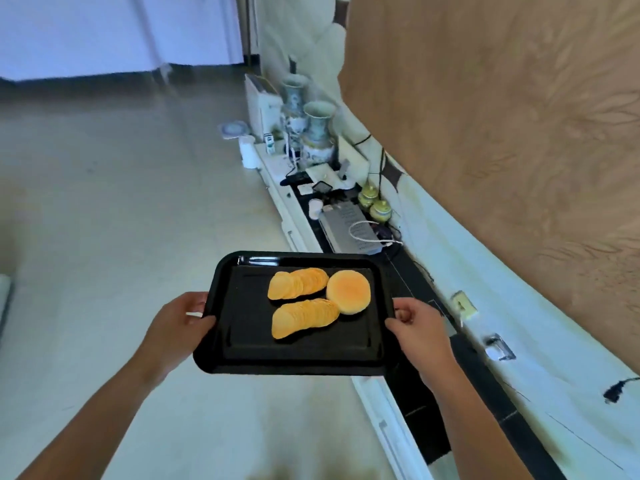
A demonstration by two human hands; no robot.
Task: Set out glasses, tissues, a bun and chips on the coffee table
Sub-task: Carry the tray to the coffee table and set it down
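Observation:
A black rectangular tray [242, 344] is held level in front of me, above the floor. My left hand [180, 323] grips its left rim, thumb on top. My right hand [415, 327] grips its right rim, fingers curled over the edge. On the tray lie two fanned rows of orange chips, one row [298, 284] at the back and one row [304, 318] in front. A round golden bun [348, 292] sits to their right. No glasses, tissues or coffee table are in view.
A long low white cabinet [298, 233] with a dark top runs along the right wall. On it stand two porcelain vases [317, 133], two small green jars [374, 204], a grey device [349, 233] with cables and small items. Pale floor [121, 220] spreads to the left.

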